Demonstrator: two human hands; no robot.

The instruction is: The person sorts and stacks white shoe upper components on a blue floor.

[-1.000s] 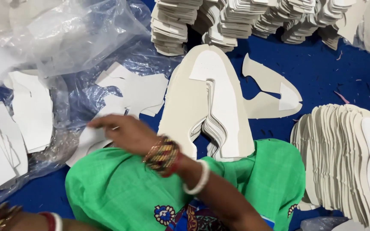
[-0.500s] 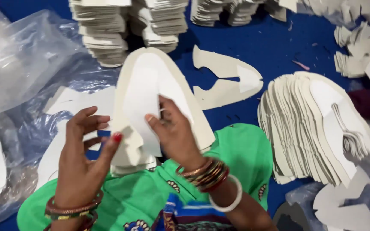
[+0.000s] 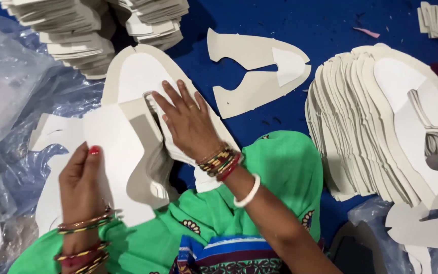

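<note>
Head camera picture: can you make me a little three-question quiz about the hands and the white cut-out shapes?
1. True or false: the left hand holds a white sheet.
2. What does the right hand press on? A) a plastic bag B) a stack of cut-outs C) the blue floor
3. Fill in: one single cut-out lies alone on the ____ floor.

Key
1. True: thumb and fingers pinch the sheet's lower edge.
2. B: the palm lies flat on the stack in front of the green cloth.
3. Blue.
</note>
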